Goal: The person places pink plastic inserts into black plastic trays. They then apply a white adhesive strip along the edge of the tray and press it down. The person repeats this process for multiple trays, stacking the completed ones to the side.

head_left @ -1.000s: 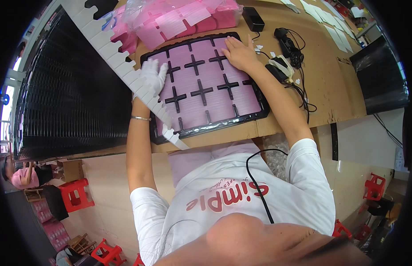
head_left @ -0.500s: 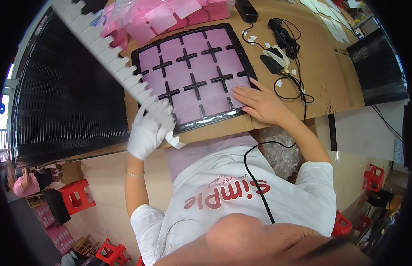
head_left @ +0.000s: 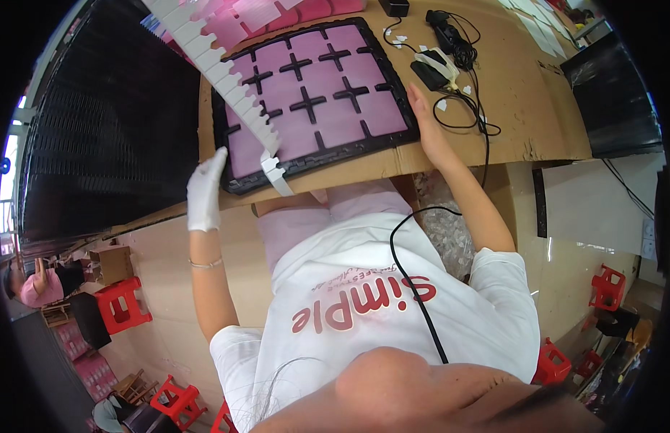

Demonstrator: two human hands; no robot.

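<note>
A black plastic tray (head_left: pixel 367 150) with raised cross-shaped dividers lies on the cardboard-covered table, its compartments showing a smooth pink-purple surface (head_left: pixel 326 117). My left hand (head_left: pixel 206 189), in a white glove, is at the tray's near left corner with its fingers stretched out together. Bare, my right hand (head_left: pixel 430 130) stands on edge along the tray's right side, fingers straight and also flat. Neither hand wraps round anything. A long white notched strip (head_left: pixel 234 90) slants across the view from the upper left and covers part of the tray; what it is fixed to cannot be seen.
Pink sheets and clear plastic wrap (head_left: pixel 266 14) lie behind the tray. Black cables (head_left: pixel 465 54) and a small black device with a pale cover (head_left: pixel 434 70) are on the right, among white scraps. A large black ribbed panel (head_left: pixel 111 137) stands at the left. Red stools (head_left: pixel 122 303) are behind me.
My left hand has moved left, from behind the strip's lower end to the tray's left corner. My right hand has slid off the tray's surface to its right side. The view has shifted slightly.
</note>
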